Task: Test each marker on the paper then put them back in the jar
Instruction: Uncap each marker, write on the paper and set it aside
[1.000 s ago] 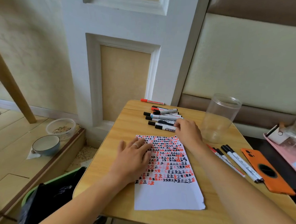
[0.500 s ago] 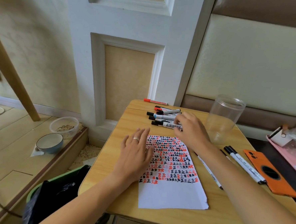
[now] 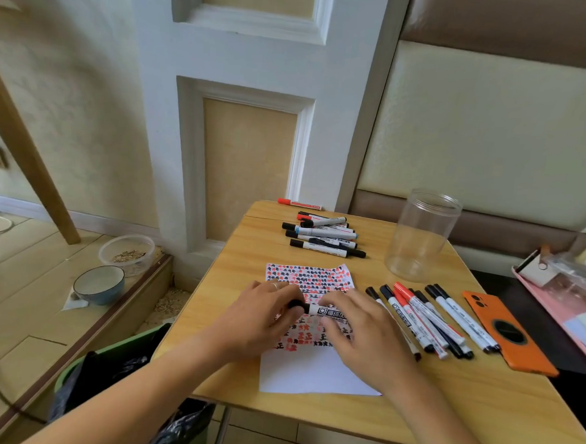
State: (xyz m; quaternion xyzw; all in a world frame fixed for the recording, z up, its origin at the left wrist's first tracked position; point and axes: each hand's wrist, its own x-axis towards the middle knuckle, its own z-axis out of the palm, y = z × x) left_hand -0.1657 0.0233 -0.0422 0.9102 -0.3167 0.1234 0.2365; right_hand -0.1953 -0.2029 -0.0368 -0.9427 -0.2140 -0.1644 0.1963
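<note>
Both hands hold one black-capped white marker (image 3: 324, 310) level above the paper (image 3: 310, 370). My left hand (image 3: 261, 319) grips its black cap; my right hand (image 3: 363, 332) grips the barrel. The paper's upper part is covered in red and black marks. A pile of several markers (image 3: 321, 235) lies at the table's far side, with one red marker (image 3: 298, 203) at the far edge. A second row of several markers (image 3: 430, 317) lies to the right of the paper. The clear jar (image 3: 421, 236) stands empty and upright behind that row.
An orange phone (image 3: 504, 332) lies right of the marker row, a pink tray (image 3: 561, 300) beyond it. The wooden table (image 3: 248, 253) ends near my body. On the floor to the left are a green bin (image 3: 104, 371), a blue bowl (image 3: 98, 283) and a clear tub (image 3: 126, 253).
My right hand took a marker from the far pile and brought it back over the paper. My left hand lifted off the paper and took hold of its cap.
</note>
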